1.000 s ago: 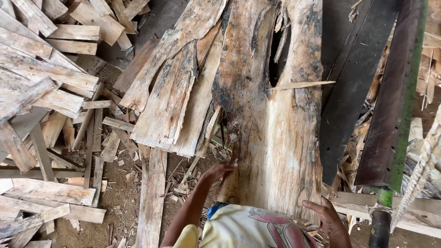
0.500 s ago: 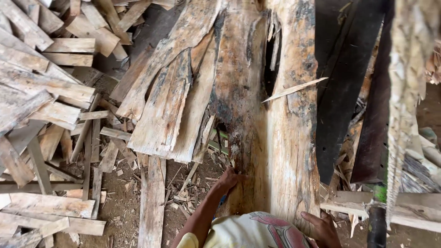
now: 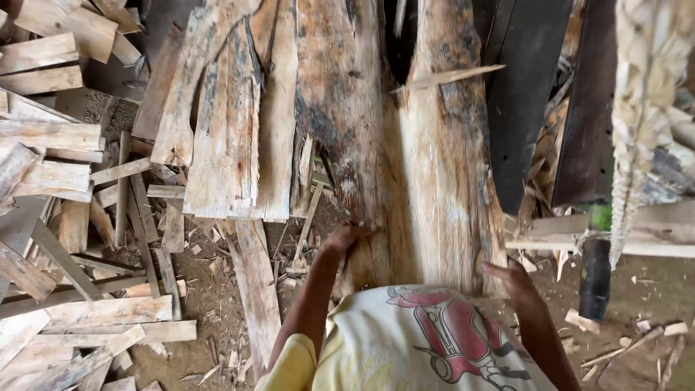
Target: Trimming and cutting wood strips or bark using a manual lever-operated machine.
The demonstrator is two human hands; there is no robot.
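- Head view: the person looks down at a big, rough, pale brown slab of split log (image 3: pixel 427 188) that lies on the dirt floor (image 3: pixel 210 297) and reaches right up to the person's body.
- The left hand (image 3: pixel 347 237) rests on the near left edge of the slab. Its fingers curl over that edge, gripping the wood.
- The right hand (image 3: pixel 515 279) is at the near right edge of the slab, fingers spread and loose. It looks open, and it seems to just touch the wood, but that is hard to tell.
- A thin pale sliver of wood (image 3: pixel 445 77) sticks out sideways from a dark crack higher up the slab.
- Flat pale off-cut boards (image 3: pixel 232 145) lie just left of the slab, and more wood scraps (image 3: pixel 51 145) are piled farther left.
- A black tool handle with a green band (image 3: pixel 595 268) stands near the right hand, under a thick pale twisted rope (image 3: pixel 637 130).
- To handle the slab well, I think both hands should hold opposite edges firmly, with fingers kept away from the splintery crack.
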